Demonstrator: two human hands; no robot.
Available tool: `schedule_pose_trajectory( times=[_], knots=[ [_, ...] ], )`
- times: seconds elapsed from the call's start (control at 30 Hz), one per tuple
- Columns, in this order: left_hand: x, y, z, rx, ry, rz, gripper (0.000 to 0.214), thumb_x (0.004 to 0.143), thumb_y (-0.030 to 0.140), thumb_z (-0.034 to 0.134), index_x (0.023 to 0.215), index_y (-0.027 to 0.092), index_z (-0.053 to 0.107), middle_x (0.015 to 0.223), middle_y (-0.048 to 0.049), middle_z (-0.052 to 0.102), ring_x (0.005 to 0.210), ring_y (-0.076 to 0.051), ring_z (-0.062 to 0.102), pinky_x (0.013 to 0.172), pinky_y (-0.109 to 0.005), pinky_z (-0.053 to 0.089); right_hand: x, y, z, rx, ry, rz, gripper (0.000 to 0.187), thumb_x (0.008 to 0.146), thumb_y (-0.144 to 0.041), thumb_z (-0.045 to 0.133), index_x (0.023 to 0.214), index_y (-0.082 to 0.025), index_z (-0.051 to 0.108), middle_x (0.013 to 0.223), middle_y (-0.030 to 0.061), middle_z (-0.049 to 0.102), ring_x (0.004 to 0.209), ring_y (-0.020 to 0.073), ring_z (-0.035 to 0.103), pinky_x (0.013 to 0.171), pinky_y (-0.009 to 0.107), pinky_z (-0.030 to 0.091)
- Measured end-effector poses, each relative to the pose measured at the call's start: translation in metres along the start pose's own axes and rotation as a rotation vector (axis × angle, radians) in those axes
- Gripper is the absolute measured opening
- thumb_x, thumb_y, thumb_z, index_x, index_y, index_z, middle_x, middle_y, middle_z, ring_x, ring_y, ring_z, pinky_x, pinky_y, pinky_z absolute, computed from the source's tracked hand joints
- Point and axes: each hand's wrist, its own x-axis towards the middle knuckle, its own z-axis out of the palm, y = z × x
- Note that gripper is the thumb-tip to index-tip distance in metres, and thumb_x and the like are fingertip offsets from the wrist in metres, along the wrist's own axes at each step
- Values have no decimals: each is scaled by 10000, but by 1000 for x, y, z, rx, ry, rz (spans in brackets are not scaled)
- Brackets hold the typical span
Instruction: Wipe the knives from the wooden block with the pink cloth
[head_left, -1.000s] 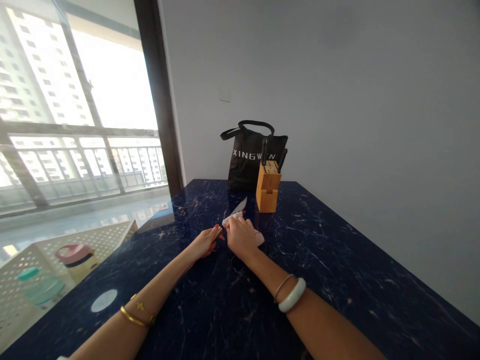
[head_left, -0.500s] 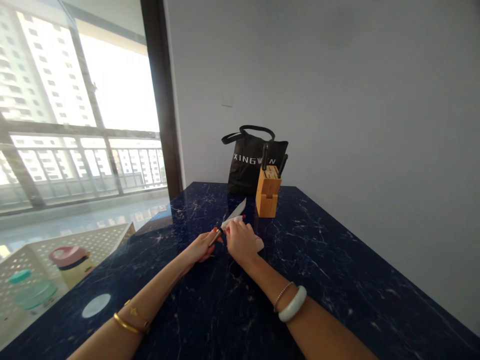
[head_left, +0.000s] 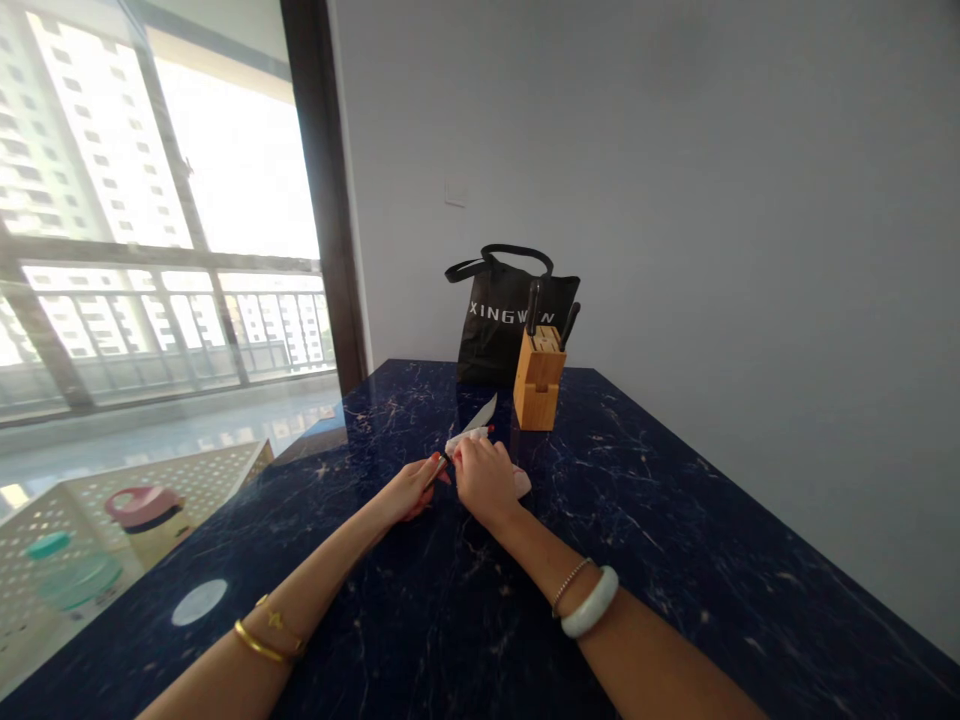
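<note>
A kitchen knife (head_left: 484, 412) is held above the table, its blade slanting up and away to the right. My left hand (head_left: 409, 490) is closed around its handle. My right hand (head_left: 486, 482) pinches a white cloth (head_left: 520, 483) against the blade near the handle. Part of the cloth shows beyond the fingers, and another end hangs out by the palm. The right fingertips are partly hidden behind the hand. Just past the hands stands a wooden knife block (head_left: 537, 400) with black-handled knives in it.
A black tote bag (head_left: 491, 345) stands behind the block. The dark blue marbled table (head_left: 675, 560) bears a white round disc (head_left: 199, 602) at left. Beside the table's left edge, a perforated cream basket (head_left: 202, 475) holds a pink-lidded bottle (head_left: 146, 515) and a teal-capped bottle (head_left: 71, 572).
The cloth appears to sit slightly farther along the blade. Both hands keep their grip, and the view has shifted slightly.
</note>
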Motion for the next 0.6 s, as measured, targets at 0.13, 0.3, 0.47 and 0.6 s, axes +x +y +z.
schedule_pose_trajectory(
  times=[0.13,0.3,0.47,0.6],
  knots=[
    [5,-8,1,46,4,13,601,710,698,317,815,142,521,355,98,316,247,-38,213,272,-162,142,0,-1,-1,19,0,-14,150,866,-217,356,830,-180,497,803,37,575,792,186,469,677,320,260],
    [5,-7,-1,29,-5,-7,612,705,701,319,827,138,525,345,103,303,240,-40,205,280,-167,117,1,-1,1,-2,-24,17,124,862,-226,376,857,-183,493,814,38,579,798,196,476,671,321,260],
    [2,0,-1,8,-18,-43,641,675,725,322,830,134,519,331,112,285,234,-39,193,289,-167,98,3,7,4,-24,-17,86,123,869,-220,371,860,-190,490,829,41,585,805,201,476,681,324,257],
    [2,1,-1,-8,-32,-50,633,671,722,335,830,136,515,331,113,288,234,-38,193,286,-166,97,3,9,4,-39,2,99,138,872,-208,354,857,-184,488,834,44,584,804,199,469,679,325,253]
  ],
)
